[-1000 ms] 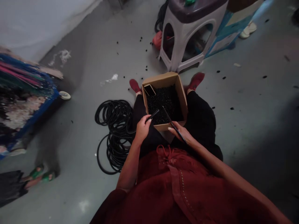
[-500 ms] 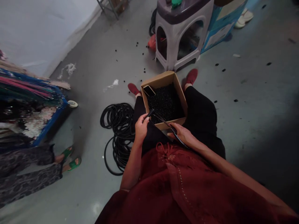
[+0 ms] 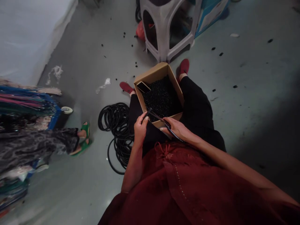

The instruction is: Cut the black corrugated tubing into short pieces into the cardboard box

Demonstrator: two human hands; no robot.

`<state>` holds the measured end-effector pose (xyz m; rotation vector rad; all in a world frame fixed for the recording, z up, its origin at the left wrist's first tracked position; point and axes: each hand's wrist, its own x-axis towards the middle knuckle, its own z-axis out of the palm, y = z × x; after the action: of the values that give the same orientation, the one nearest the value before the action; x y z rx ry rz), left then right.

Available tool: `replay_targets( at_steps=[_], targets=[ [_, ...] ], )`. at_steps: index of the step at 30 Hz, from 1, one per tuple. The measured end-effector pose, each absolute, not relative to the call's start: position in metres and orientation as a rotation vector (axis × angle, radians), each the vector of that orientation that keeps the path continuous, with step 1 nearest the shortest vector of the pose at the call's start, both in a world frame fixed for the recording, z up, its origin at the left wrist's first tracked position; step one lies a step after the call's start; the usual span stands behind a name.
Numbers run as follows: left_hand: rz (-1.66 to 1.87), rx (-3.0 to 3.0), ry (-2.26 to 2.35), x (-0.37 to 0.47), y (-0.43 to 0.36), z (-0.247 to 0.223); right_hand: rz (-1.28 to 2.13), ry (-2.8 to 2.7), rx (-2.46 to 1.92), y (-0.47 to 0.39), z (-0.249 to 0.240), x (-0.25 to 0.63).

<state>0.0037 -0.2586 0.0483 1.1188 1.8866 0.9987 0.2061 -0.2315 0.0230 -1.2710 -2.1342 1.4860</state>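
My left hand (image 3: 140,127) is pinched at the near left corner of a cardboard box (image 3: 152,72), closed on a short black tube-like piece (image 3: 148,113). My right hand (image 3: 176,127) is wrapped round dark scissors (image 3: 157,116), whose blades point left and meet the piece at my left fingertips. Whether the blades are apart is too small to tell. Below them, between my legs, the box holds a heap of small black pieces (image 3: 160,97). A phone with a dark screen (image 3: 143,87) leans inside its left corner.
Coils of black tubing (image 3: 114,117) lie on the floor left of my leg. A grey plastic stool (image 3: 162,31) stands just beyond the box, with a blue box (image 3: 211,15) behind. At left, a person in green sandals (image 3: 85,129) stands beside a blue cart (image 3: 55,115).
The view has tilted down and shifted, so stool and box sit higher. The scissors' blades now lie right at my left fingertips. The person at left has stepped closer.
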Motion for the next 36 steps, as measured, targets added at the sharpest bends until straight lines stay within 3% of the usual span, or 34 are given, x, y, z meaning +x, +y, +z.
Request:
replay_targets(
  at_steps=[36],
  targets=[
    [0.849, 1.376, 1.891, 0.013, -0.261, 0.053, 1.368, -2.274, -1.311, -0.227, 0.036, 0.202]
  ],
)
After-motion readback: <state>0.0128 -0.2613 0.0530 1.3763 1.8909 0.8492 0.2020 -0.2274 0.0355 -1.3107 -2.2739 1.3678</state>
